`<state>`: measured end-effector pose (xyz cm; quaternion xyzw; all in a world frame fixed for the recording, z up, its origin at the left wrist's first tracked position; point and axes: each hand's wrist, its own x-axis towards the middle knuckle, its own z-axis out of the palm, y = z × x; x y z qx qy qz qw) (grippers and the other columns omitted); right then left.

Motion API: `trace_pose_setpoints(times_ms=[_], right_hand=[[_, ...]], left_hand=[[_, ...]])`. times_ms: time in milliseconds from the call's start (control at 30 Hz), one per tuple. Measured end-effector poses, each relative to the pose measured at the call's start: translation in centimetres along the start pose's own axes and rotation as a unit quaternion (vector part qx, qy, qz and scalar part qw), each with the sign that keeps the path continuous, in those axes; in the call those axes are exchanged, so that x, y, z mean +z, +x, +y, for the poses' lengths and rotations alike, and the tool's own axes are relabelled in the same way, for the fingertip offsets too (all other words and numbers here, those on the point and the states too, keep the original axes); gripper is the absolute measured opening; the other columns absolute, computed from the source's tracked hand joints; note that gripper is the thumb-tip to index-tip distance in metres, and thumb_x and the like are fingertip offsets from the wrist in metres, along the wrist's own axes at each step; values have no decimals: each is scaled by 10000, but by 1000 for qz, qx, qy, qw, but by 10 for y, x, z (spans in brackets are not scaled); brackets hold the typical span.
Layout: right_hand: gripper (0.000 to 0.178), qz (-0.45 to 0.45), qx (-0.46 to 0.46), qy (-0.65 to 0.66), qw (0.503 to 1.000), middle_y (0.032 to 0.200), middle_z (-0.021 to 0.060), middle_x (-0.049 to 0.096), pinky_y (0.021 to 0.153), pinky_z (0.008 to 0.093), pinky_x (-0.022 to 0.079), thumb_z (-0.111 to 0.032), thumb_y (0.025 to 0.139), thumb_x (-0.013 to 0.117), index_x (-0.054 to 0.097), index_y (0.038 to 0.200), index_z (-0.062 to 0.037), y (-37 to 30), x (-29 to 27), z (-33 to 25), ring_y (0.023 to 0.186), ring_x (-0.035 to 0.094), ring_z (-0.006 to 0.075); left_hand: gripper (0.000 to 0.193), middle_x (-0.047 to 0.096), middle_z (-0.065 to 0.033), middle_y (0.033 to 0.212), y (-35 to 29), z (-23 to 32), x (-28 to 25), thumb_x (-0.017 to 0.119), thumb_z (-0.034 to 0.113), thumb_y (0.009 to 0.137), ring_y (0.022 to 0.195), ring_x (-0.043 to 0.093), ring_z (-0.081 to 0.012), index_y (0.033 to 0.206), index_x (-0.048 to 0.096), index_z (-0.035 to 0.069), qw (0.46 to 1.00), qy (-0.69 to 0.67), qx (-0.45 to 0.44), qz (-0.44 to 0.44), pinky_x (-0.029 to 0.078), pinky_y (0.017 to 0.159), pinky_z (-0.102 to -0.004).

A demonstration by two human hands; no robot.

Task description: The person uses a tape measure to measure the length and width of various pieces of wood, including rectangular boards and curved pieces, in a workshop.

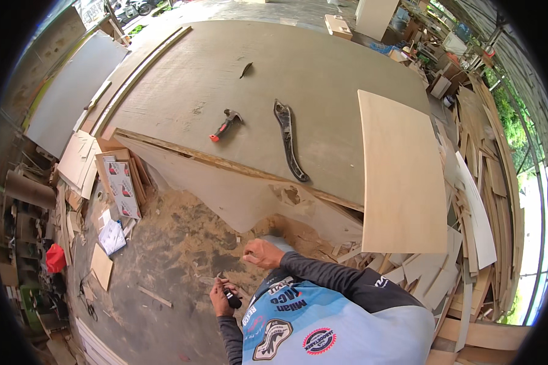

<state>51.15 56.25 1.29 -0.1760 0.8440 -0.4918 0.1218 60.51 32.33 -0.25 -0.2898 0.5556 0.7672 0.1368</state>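
My left hand (220, 297) is low in front of my body, with its fingers closed round a small black-handled tool (232, 298); the tool's kind does not show clearly. Higher and to the right, my right hand (262, 253) is held with curled fingers, and anything inside them is hidden. Both are on my side of a large table (329, 79). On its top lie a claw hammer (226, 125) with a black and red handle, a long curved black sheath-like piece (289, 141) and a small dark piece (246, 70).
A pale thin wood panel (403, 176) overhangs the table's right edge. Plastic sheeting (207, 188) hangs from the near edge. Sawdust (182, 225) covers the floor, with board offcuts (125, 182) at left. Stacked scrap wood (484, 170) lines the right side.
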Motion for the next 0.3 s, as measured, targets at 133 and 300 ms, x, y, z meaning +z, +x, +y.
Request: trace_pose_setpoints(times_ms=[133, 300], right_hand=[[296, 21, 90, 87, 992, 897, 148, 654, 785, 354, 481, -316, 879, 629, 672, 928, -27, 52, -9, -13, 892, 625, 259], [470, -60, 104, 234, 965, 1123, 100, 655, 937, 342, 432, -465, 892, 629, 648, 1140, -66, 132, 11, -20, 1079, 585, 198]], left_hand=[[462, 582, -55, 662, 45, 56, 13, 552, 460, 950, 526, 566, -151, 942, 574, -1, 996, -83, 8, 25, 489, 493, -272], [403, 581, -76, 741, 134, 133, 22, 587, 377, 951, 594, 563, -139, 1011, 588, -21, 990, -135, 43, 26, 493, 508, -276]])
